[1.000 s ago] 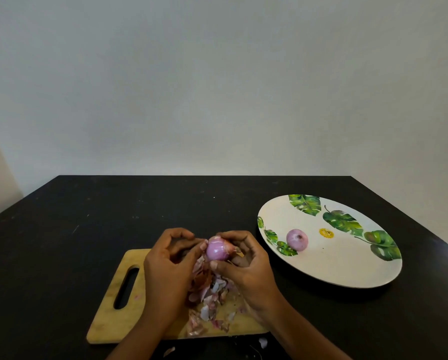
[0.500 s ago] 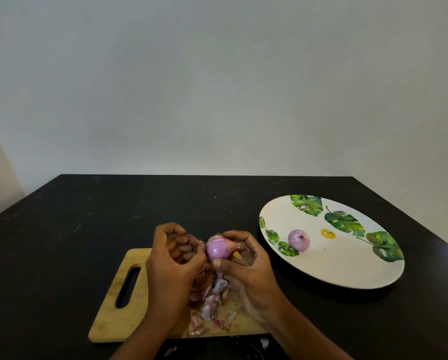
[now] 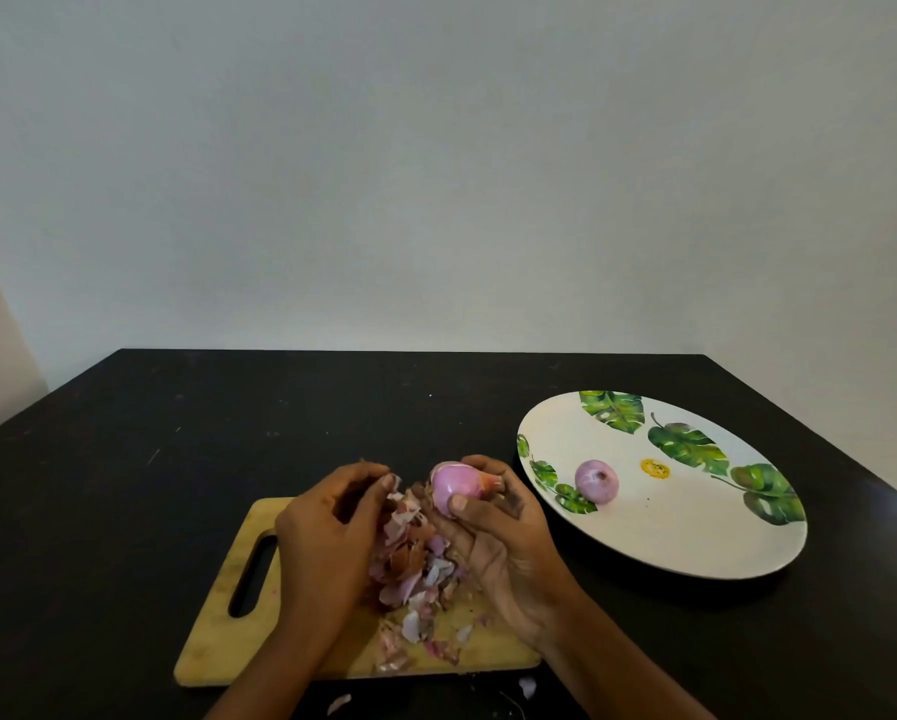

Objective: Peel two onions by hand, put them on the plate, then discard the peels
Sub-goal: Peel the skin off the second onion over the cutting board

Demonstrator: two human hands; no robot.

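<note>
While the right hand (image 3: 493, 537) grips the second onion (image 3: 454, 486), the left hand (image 3: 327, 527) pinches a peel scrap (image 3: 392, 481); next move probably strips the stem-end skin (image 3: 489, 480).

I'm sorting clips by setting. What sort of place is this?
Probably a home kitchen or dining area: a wooden cutting board heaped with onion peels, a leaf-patterned plate beside it on a black table, and a plain wall behind.

Dim even light, soft focus, wide-angle bowing
</note>
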